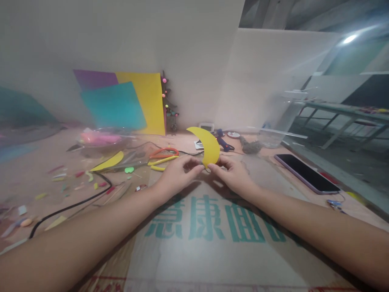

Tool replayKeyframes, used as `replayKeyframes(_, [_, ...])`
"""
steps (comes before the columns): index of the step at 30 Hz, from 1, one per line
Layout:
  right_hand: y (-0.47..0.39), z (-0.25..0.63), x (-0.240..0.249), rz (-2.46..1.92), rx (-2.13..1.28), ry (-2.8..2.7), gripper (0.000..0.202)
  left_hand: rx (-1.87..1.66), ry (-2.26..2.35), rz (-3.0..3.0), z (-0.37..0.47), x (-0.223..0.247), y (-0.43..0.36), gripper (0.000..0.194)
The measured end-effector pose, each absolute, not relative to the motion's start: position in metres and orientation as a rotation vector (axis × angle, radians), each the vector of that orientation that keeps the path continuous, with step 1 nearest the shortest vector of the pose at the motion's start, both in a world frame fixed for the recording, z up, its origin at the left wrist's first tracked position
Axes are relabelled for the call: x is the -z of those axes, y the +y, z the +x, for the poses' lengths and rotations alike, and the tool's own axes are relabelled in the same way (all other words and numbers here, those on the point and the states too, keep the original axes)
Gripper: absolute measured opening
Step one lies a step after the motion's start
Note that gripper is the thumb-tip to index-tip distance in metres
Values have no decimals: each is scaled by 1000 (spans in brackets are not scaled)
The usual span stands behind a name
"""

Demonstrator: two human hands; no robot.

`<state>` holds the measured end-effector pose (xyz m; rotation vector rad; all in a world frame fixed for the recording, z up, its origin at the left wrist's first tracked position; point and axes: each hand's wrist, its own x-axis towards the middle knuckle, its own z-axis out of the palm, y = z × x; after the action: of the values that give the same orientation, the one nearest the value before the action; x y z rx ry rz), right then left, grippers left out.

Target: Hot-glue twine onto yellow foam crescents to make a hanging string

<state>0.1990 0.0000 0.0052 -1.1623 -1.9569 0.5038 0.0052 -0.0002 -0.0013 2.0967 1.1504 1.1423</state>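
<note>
- A row of large teal Chinese characters is printed on the pale sheet [212,263] lying on the table [111,259].
- First character [166,223]: looks like 意, its upper part partly behind the left forearm [121,219]; not certain.
- Second character [206,219]: 康, clear to read.
- Third character [243,221]: 面, its top right shaded.
- Fourth character [276,232]: mostly covered by the right forearm [291,213], unreadable.
- Red print [107,285] at the lower left: cut off by the picture's edge, unreadable.

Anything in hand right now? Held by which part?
Yes: the yellow paper crescent, upright, pinched at its lower end by the left hand and the right hand.
</note>
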Motion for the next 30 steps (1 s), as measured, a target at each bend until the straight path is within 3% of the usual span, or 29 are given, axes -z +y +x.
replayKeyframes(9, [5, 199, 3, -1038, -691, -1960, 26, -1092, 1150, 2107, 3, 5, 2, 21])
replayKeyframes(17, [2, 198, 2, -1145, -656, -1935, 25, -1109, 1160, 1839, 4, 4, 2, 17])
replayKeyframes(27, [5, 200, 2, -1139, -631, -1857, 24, -1196, 1170, 1836, 5, 14, 10, 34])
replayKeyframes(30, [4, 200, 2, -1119, -644, -1861, 26, -1287, 1185, 1819, 4, 12, 10, 24])
